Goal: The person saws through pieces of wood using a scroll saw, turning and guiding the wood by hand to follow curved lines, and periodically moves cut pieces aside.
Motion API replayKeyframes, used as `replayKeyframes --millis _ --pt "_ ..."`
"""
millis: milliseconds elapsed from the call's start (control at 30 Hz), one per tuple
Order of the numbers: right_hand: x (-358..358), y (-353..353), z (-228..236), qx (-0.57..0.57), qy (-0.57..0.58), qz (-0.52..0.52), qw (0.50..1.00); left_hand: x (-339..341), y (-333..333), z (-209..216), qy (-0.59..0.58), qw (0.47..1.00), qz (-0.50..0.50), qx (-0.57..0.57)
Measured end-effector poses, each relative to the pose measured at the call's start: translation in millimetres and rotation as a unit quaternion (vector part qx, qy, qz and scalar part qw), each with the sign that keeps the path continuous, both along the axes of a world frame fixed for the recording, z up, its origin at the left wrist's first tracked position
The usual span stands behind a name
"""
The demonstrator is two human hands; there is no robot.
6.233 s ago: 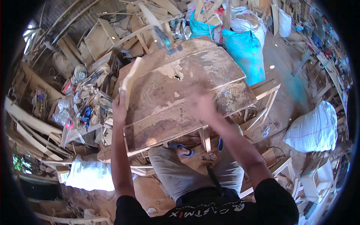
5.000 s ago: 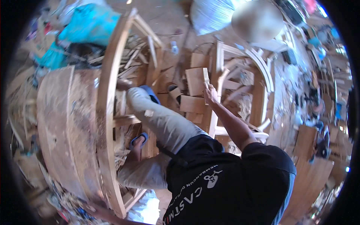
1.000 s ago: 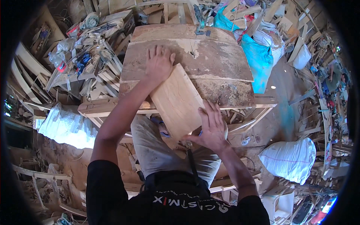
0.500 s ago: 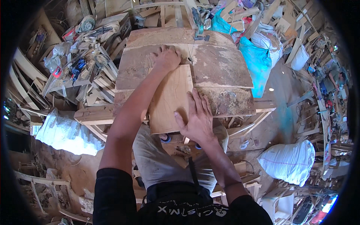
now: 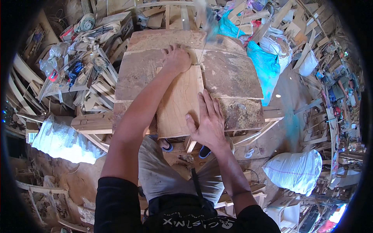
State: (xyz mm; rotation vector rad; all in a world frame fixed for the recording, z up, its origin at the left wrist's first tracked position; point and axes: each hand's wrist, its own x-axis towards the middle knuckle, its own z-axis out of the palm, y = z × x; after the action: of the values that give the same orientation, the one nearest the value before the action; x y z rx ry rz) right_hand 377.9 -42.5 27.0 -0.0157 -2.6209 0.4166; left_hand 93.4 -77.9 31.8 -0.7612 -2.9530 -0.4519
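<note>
Here the pale board is lying flat on the worn brown table, its near end poking just past the edge. The left hand is resting over the board's far end, open, fingers loosely spread toward the tabletop; how firmly it's pressing, I can't tell. The right hand is lying open too, thumb on the board's face, fingers stretching along its right edge. A thin strand is running down near the far right corner, below a blurred tool.
</note>
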Motion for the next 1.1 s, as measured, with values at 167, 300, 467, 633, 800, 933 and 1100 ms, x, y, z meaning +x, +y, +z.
replayKeyframes --millis 167,300,467,633,800,933,1100 --pt "-7 3 2 0.010 0.003 -0.004 1.000 -7 0 -1 0.002 0.999 -0.015 0.028" --pt "-15 9 -1 0.005 0.013 0.002 1.000 -10 5 2 0.000 1.000 0.002 0.022" --pt "-19 10 -3 0.006 0.018 0.000 1.000 -10 8 6 -0.015 0.999 -0.014 0.030" --pt "-19 11 -3 -0.002 0.013 -0.006 1.000 -9 9 6 -0.019 0.999 -0.011 0.044" --pt "-21 10 0 0.007 0.008 -0.007 1.000 -11 8 6 -0.009 1.000 -0.006 0.019" --pt "-23 1 -1 0.030 0.019 -0.023 0.999 -16 10 10 -0.037 0.999 -0.025 0.002" --pt "-29 -14 0 0.026 0.028 -0.040 0.998 -21 13 12 -0.042 0.997 -0.060 -0.006"
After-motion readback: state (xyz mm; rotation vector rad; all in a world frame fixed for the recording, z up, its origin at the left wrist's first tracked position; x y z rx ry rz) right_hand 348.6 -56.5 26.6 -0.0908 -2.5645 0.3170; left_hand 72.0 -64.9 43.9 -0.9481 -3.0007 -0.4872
